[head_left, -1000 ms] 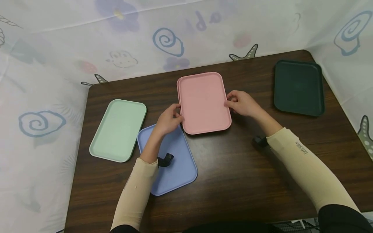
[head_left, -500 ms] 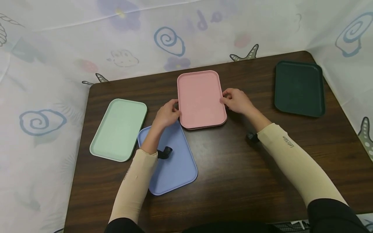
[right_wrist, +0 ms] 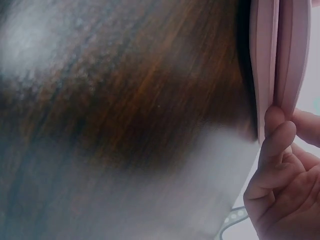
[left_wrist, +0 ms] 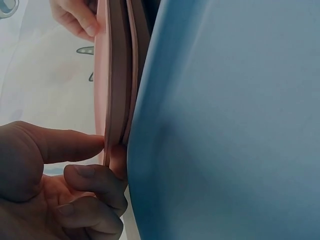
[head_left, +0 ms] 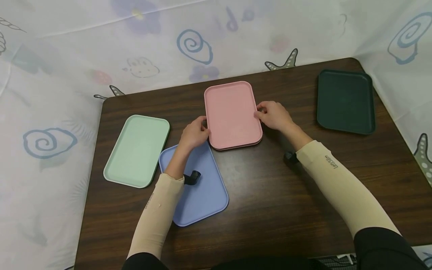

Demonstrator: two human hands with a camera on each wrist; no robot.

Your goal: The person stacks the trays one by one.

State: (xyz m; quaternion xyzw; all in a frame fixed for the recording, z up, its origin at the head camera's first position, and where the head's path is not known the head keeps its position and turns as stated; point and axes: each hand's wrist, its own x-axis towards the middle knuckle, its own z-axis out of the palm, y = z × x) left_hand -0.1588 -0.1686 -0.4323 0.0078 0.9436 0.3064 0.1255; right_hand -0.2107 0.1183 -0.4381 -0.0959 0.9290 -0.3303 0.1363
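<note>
Pink tray (head_left: 233,112) shifted leftward, left hand (head_left: 194,134) and right hand (head_left: 275,116) pinching side edges, wide tabletop (head_left: 291,88) rightward

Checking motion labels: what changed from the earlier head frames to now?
The upper pink tray shifted left and slightly farther away, now nearly lined up over the lower pink tray. The left hand and right hand moved with it, keeping hold of its edges; nothing was let go. The light green tray, blue tray and dark green tray stayed put.
</note>
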